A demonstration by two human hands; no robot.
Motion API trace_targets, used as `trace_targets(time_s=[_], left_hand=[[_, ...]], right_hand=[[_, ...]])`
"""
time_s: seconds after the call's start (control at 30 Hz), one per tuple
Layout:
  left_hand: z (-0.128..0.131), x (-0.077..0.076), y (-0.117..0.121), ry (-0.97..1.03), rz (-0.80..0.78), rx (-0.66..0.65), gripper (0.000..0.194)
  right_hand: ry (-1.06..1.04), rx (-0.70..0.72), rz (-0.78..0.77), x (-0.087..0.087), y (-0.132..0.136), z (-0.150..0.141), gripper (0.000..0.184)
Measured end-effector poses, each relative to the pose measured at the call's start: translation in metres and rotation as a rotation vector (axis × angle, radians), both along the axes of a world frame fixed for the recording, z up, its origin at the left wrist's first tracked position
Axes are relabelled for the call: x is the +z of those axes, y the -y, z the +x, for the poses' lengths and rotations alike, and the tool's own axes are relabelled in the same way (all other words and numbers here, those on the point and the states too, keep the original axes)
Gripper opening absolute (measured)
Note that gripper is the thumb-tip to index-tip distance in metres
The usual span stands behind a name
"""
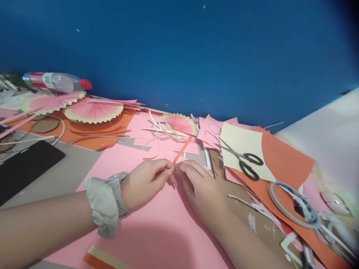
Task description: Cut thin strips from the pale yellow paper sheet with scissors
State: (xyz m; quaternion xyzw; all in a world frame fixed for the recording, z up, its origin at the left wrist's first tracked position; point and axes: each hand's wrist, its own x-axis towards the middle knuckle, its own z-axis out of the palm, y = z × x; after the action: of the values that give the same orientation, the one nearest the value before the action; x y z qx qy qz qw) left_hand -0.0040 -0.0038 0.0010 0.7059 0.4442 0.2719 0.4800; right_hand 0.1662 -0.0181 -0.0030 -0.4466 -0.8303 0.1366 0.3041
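My left hand (148, 183) and my right hand (200, 186) meet over a large pink sheet (157, 231), fingertips pinched together. Between them they grip a narrow orange paper strip (182, 150), whose free end points away from me toward a pleated pink paper fan (181, 122) with a yellow edge. The strip's lower end is hidden by my fingers. A grey watch and a pale scrunchie (103, 207) are on my left wrist. Near the front edge of the pink sheet lies an orange and cream paper piece (105, 258).
Black-handled scissors (249, 164) rest on cream paper (238, 136) at the right, with a tape roll (294, 203) nearer me. On the left are a black phone (29, 168), more pleated fans (94, 109) and a lying plastic bottle (60, 82). A blue wall (179, 56) stands behind.
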Motion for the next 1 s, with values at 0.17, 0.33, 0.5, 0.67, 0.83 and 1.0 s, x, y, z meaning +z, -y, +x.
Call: trace_targets(time_s=[0.17,0.33,0.5,0.67,0.83,1.0], left_hand=[[-0.0003,-0.0044,-0.0012,0.049,-0.006,-0.026,0.023],[-0.0007,-0.0054,-0.0009,0.027,-0.004,-0.019,0.026],[-0.0005,-0.0039,-0.0001,0.021,0.001,-0.009,0.025],[-0.0010,-0.0051,-0.0006,0.028,-0.004,-0.008,0.023],[-0.0007,-0.0051,-0.0008,0.017,-0.010,-0.004,0.026],[0.0002,-0.0026,0.0002,0.007,-0.006,-0.003,0.025]], right_hand=[[0.011,-0.019,-0.016,-0.0014,-0.0006,0.0015,0.021],[0.006,-0.012,0.009,-0.0025,-0.0013,0.0010,0.019],[0.009,-0.021,0.022,-0.0007,-0.0005,-0.0003,0.020],[0.023,-0.030,0.017,0.0010,0.0003,-0.0006,0.020],[0.032,-0.037,0.016,0.0002,0.0003,-0.0002,0.019],[0.044,-0.032,0.007,-0.0003,0.0009,-0.0005,0.019]])
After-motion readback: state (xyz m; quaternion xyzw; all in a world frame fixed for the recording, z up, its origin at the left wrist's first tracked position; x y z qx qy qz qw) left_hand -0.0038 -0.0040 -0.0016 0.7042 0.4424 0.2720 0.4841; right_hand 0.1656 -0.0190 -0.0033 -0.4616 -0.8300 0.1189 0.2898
